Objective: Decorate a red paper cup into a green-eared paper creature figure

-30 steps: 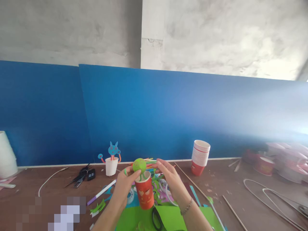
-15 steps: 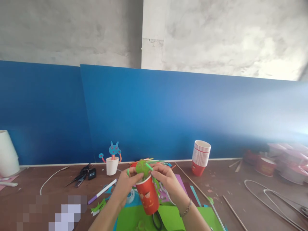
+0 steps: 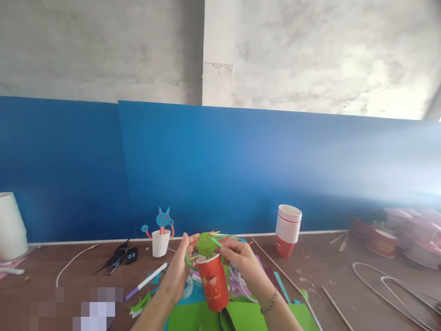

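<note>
A red paper cup (image 3: 214, 287) with printed faces is held up above green paper, between my two hands. A round green cutout (image 3: 206, 244) stands at its rim. My left hand (image 3: 179, 266) is at the cup's left side, fingers apart, with a bent green straw (image 3: 189, 261) beside its palm; whether it grips the straw or cup is unclear. My right hand (image 3: 237, 256) pinches a green straw (image 3: 216, 242) at the cup's right rim.
A white cup with a blue paper figure (image 3: 160, 243) stands behind left. Stacked cups (image 3: 288, 230) stand back right. Keys (image 3: 131, 255), a purple-capped marker (image 3: 146, 281), tape (image 3: 188, 287), paper scraps, wooden sticks (image 3: 336, 307) and a white cable (image 3: 382, 287) lie around. Black scissor handles (image 3: 225, 319) show below.
My left hand has loosened from the green cutout and spread its fingers, uncovering the bent straw on the left. The cup sits slightly lower and further right.
</note>
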Motion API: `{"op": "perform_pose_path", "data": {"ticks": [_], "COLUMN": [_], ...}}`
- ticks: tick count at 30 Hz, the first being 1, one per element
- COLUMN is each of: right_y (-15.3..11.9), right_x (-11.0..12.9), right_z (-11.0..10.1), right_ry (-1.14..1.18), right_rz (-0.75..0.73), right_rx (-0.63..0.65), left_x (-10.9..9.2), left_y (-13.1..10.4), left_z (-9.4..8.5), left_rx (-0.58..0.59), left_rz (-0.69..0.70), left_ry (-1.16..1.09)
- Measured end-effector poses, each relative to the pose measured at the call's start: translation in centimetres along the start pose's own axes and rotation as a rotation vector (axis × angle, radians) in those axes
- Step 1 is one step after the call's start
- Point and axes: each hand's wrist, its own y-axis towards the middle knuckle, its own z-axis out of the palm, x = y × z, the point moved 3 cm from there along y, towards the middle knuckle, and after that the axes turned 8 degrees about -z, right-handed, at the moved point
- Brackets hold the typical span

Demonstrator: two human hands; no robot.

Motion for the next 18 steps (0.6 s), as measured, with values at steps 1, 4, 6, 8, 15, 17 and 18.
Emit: {"op": "perform_pose_path", "data": {"ticks": [1, 4, 6, 8, 15, 17, 18], "right_y": [0.0, 0.0, 0.0, 0.0, 0.0, -0.1, -0.1], "right_x": [0.0, -0.2, -0.6, -1.1, -1.6, -1.6, -1.7], "right_z": [-0.1, -0.3, -0.1, 0.2, 0.7, 0.6, 0.5], "right_ry": [0.012, 0.023, 0.002, -0.044, -0.201, -0.254, -0.284], "right_rz": [-0.005, -0.009, -0.007, -0.002, -0.028, -0.036, -0.014], "right_rx": [-0.016, -0.021, 0.020, 0.083, 0.165, 0.121, 0.097], "left_x": [-0.1, 0.1, 0.4, 0.8, 1.3, 1.2, 1.1], "left_y": [0.0, 0.1, 0.3, 0.4, 0.8, 0.8, 0.9], "left_z": [-0.1, -0.3, -0.3, -0.2, -0.6, -0.9, -1.2], "left_rx": [0.010, 0.029, 0.049, 0.062, -0.024, -0.050, -0.062], "left_rz": [-0.013, -0.025, -0.001, 0.032, 0.066, 0.074, 0.075], "left_ry": [-0.036, -0.056, -0.027, 0.043, 0.192, 0.204, 0.214]}}
